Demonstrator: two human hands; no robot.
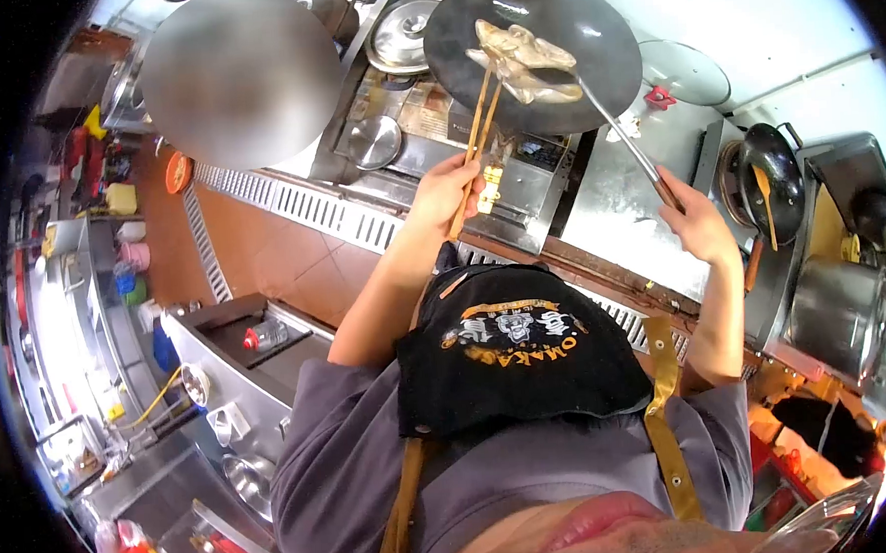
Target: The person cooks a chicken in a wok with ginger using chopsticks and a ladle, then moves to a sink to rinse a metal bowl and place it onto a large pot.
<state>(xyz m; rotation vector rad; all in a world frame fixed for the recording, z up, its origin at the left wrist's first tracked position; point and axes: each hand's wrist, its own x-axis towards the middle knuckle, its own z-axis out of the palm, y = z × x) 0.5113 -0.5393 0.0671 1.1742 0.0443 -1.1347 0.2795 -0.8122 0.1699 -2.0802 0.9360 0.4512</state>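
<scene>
Pale pieces of food (522, 60), perhaps poultry, lie in a large black wok (597, 53) on the stove. My left hand (446, 193) is closed round a pair of long wooden chopsticks (478, 124), whose tips touch the food's near left side. On the right, my right hand (698, 218) grips the dark handle of a metal utensil (629, 139). That utensil reaches into the wok at the right end of the food; its head is hidden there.
Left of the wok are a metal lid (400, 33) and a small round metal pan (375, 142). A glass lid (688, 71) leans at the wok's right. Another wok (773, 174) and a big steel pot (841, 316) stand far right. A steel counter (227, 363) lies lower left.
</scene>
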